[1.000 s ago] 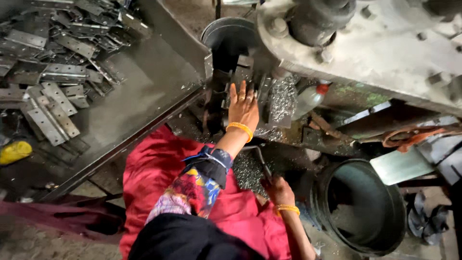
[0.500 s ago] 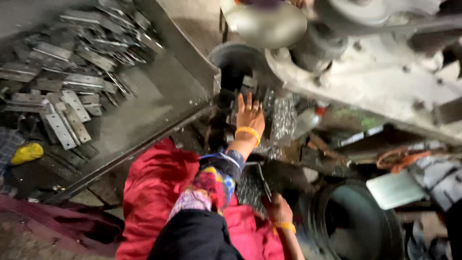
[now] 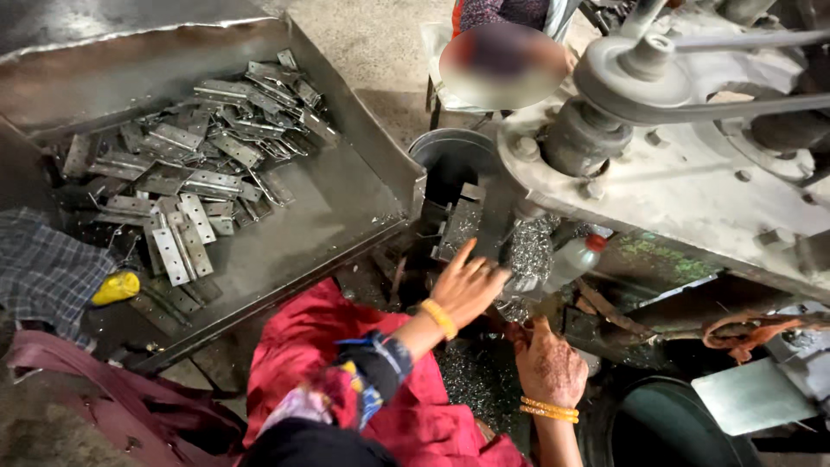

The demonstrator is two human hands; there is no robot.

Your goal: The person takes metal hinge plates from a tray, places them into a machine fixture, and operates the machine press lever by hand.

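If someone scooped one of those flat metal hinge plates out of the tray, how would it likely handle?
The hinge plates look like stiff sheet metal, so probably rigid and heavy for their size. Lying flat in the tray, they shouldn't roll. Their overlapping pile suggests neighbours may slide or snag.

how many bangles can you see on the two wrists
3: one yellow bangle on the left hand's wrist, two thin ones on the right hand's wrist; sleeves may hide more.

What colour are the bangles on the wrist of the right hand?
Golden yellow: the thin bangles circle the right hand's wrist, clearest in the head view.
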